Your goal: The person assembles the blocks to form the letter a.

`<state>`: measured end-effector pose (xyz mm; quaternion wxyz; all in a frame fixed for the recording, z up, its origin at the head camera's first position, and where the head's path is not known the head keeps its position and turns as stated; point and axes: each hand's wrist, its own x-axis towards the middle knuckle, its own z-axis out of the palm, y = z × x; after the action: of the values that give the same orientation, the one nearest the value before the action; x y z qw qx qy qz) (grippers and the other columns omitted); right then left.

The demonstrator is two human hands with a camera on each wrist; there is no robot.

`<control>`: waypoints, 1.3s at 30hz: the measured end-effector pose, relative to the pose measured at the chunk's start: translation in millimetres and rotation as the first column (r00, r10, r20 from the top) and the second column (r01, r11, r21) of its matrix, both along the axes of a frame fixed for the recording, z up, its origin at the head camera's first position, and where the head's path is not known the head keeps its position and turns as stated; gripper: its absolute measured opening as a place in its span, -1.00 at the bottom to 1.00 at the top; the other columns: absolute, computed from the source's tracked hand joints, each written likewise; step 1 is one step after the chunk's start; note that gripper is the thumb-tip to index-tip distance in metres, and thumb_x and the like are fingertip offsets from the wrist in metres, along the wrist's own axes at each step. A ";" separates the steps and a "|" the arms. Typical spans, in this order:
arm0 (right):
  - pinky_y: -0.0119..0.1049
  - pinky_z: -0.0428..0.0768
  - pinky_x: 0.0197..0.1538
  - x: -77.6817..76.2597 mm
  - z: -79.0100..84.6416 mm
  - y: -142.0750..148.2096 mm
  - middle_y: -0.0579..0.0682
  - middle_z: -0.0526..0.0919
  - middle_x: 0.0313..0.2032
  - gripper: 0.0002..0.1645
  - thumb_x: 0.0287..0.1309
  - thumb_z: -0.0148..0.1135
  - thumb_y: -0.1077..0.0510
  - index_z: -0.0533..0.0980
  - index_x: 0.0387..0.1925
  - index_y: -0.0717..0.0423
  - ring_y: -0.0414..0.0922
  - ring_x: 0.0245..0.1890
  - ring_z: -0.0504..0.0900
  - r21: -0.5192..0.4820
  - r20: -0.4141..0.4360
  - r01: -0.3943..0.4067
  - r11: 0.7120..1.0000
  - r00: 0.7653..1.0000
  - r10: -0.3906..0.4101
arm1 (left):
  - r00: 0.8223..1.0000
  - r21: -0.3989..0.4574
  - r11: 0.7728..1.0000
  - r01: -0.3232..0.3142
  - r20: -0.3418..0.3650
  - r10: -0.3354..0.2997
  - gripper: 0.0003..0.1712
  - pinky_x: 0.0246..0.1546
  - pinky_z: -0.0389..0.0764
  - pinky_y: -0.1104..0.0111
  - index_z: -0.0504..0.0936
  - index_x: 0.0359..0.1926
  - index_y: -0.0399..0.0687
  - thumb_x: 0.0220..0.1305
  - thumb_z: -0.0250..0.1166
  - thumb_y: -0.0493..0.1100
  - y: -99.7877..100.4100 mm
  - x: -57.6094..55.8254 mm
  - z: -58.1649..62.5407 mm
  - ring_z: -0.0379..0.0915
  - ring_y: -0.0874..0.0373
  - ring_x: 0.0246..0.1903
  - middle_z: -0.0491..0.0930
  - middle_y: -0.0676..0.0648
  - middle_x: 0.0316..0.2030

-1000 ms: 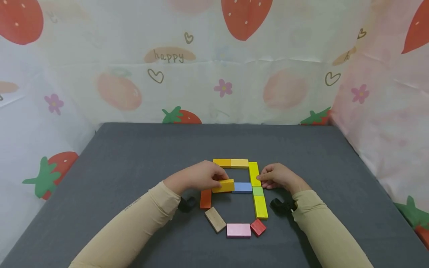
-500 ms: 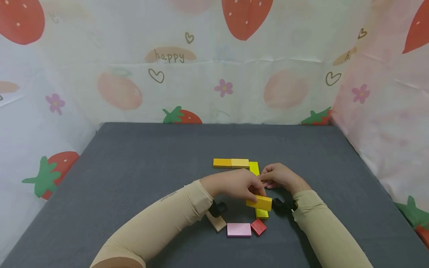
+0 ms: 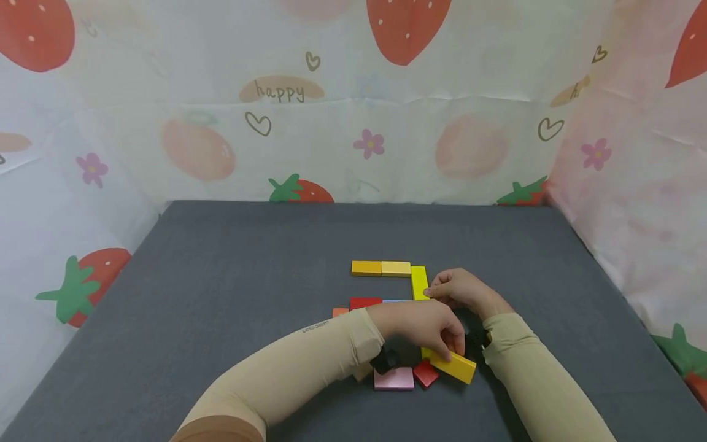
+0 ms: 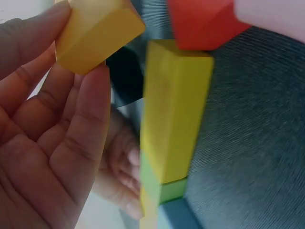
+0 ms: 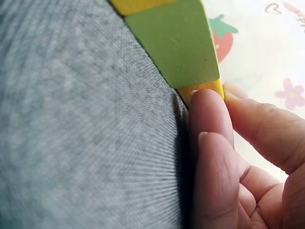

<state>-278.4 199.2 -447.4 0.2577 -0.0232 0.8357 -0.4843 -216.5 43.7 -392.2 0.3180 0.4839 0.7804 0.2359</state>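
My left hand [image 3: 425, 328] pinches an orange-yellow wooden block [image 3: 454, 368] by its end, thumb and fingertips on opposite sides. It hovers beside the small red block [image 3: 425, 372]. In the left wrist view, the held block [image 4: 95, 36] is above the end of a yellow block [image 4: 176, 114] on the table, which meets a green block [image 4: 172, 190]. My right hand [image 3: 464, 291] keeps thumb and fingertips at the edge of the far yellow block [image 3: 419, 282]. The right wrist view shows that block's end [image 5: 205, 89] against the green block [image 5: 176, 45].
An orange block [image 3: 366, 268] and a pale yellow one [image 3: 396, 269] form the back row. A red block [image 3: 364, 302], blue block and orange-red block lie partly under my left sleeve [image 3: 298, 362]. A pink block [image 3: 393, 379] lies in front on the dark grey cloth [image 3: 248, 258].
My left hand has carried the orange-yellow block rightward and toward me, from over the red block to the near right corner. My right hand stays at the far yellow block.
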 end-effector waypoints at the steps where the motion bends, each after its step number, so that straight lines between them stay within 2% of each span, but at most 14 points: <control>1: -0.24 0.56 -0.39 0.0 -0.2 -0.1 -0.01 0.55 -0.60 -0.76 0.02 0.31 0.07 0.53 -0.50 0.18 -0.10 -0.56 0.54 0.000 0.003 0.000 1.000 1.000 0.000 | 1.000 -0.003 1.000 -0.003 0.008 0.003 -0.81 -0.31 0.44 0.65 0.63 -0.20 -0.05 0.10 0.31 -0.24 1.3 0.1 -1.8 0.44 0.40 -0.39 0.59 0.15 -0.37; 6: -0.25 0.56 -0.39 -0.2 -0.6 -0.4 0.00 0.55 -0.59 -0.74 0.03 0.30 0.05 0.52 -0.49 0.19 -0.11 -0.57 0.53 -0.004 0.010 0.001 1.000 1.000 -0.001 | 1.000 -0.009 1.000 0.001 -0.006 -0.001 -0.83 -0.34 0.44 0.64 0.63 -0.24 -0.04 0.09 0.32 -0.24 7.1 -0.2 -9.9 0.43 0.39 -0.41 0.57 0.16 -0.40; 12: -0.30 0.55 -0.44 -0.8 -0.3 -1.4 0.01 0.57 -0.57 -0.76 0.04 0.30 0.08 0.54 -0.46 0.20 -0.15 -0.61 0.52 -0.014 0.035 0.013 1.000 0.999 -0.013 | 1.000 -0.027 1.000 0.005 -0.030 -0.006 -0.86 -0.35 0.43 0.65 0.64 -0.27 -0.03 0.10 0.32 -0.22 11.8 1.3 -14.2 0.42 0.40 -0.42 0.57 0.18 -0.42; 19: -0.31 0.56 -0.44 -0.7 1.3 -2.4 0.02 0.57 -0.58 -0.76 0.04 0.29 0.08 0.54 -0.46 0.21 -0.14 -0.61 0.55 -0.015 0.046 0.027 1.000 0.999 -0.026 | 0.998 -0.075 0.997 -0.016 -0.062 0.012 -0.90 -0.39 0.43 0.64 0.66 -0.29 0.04 0.11 0.31 -0.17 14.8 5.1 -11.8 0.39 0.38 -0.44 0.56 0.20 -0.44; 24: -0.31 0.57 -0.43 -0.6 1.6 -2.3 0.02 0.58 -0.57 -0.76 0.04 0.29 0.08 0.54 -0.45 0.20 -0.14 -0.59 0.56 -0.001 0.052 0.041 0.999 0.998 -0.041 | 0.996 -0.095 0.995 -0.026 -0.087 0.018 -0.90 -0.37 0.41 0.65 0.66 -0.29 0.08 0.11 0.31 -0.14 18.2 5.3 -14.8 0.38 0.38 -0.42 0.54 0.21 -0.42; 32: -0.31 0.57 -0.41 -0.8 1.1 -1.8 0.02 0.59 -0.56 -0.75 0.05 0.28 0.07 0.55 -0.44 0.20 -0.14 -0.60 0.56 -0.012 0.046 0.024 1.000 0.999 -0.024 | 0.993 -0.133 0.990 -0.051 -0.113 0.036 -0.89 -0.38 0.41 0.64 0.66 -0.29 0.09 0.11 0.32 -0.13 16.7 7.9 -11.4 0.38 0.38 -0.43 0.53 0.22 -0.43; 39: -0.32 0.57 -0.42 0.0 0.3 -1.7 0.02 0.59 -0.56 -0.75 0.05 0.28 0.07 0.54 -0.44 0.21 -0.15 -0.60 0.56 -0.013 0.040 0.025 1.000 0.999 -0.025 | 0.994 -0.149 0.987 -0.053 -0.099 0.038 -0.88 -0.38 0.41 0.63 0.66 -0.29 0.07 0.09 0.34 -0.13 16.7 9.0 -10.8 0.38 0.35 -0.43 0.53 0.21 -0.43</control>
<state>-278.3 197.6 -447.1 0.2681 -0.0048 0.8273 -0.4936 -207.5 60.4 -403.0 0.3107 0.4512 0.8212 0.1595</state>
